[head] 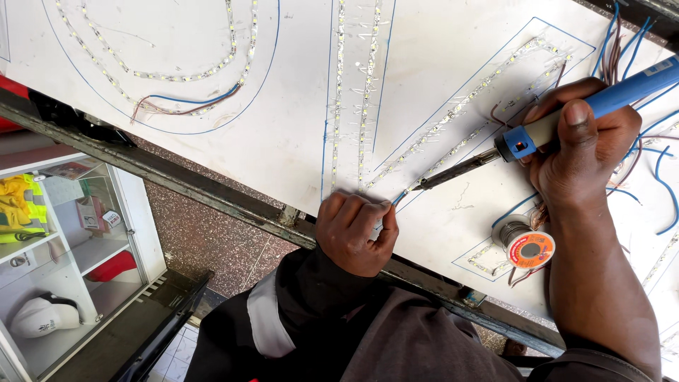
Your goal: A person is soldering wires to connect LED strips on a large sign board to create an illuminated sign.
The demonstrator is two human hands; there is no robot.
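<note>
Soldering of LED strips on a white panel, seen from the head camera. The white panel (438, 42), marked with blue outlines, lies on the bench, whose dark metal frame (212, 194) runs along the near edge. The right hand (583, 152) is closed around the blue-handled soldering iron (559, 124), its dark tip lowered to the panel close to the near edge. The left hand (353, 233) is clenched at that edge, pinching what appears to be a thin blue wire (400, 198) just beside the tip; the joint itself is too small to make out. A spool of solder wire (527, 246) stands on the panel under the right wrist. LED strips (353, 78) already lie inside several outlines, and a curved run at the far left corner carries blue and brown leads (187, 102). Loose blue wires (661, 177) near the right edge suggest, as a judgement, that laying is largely done while wiring remains partway.
</note>
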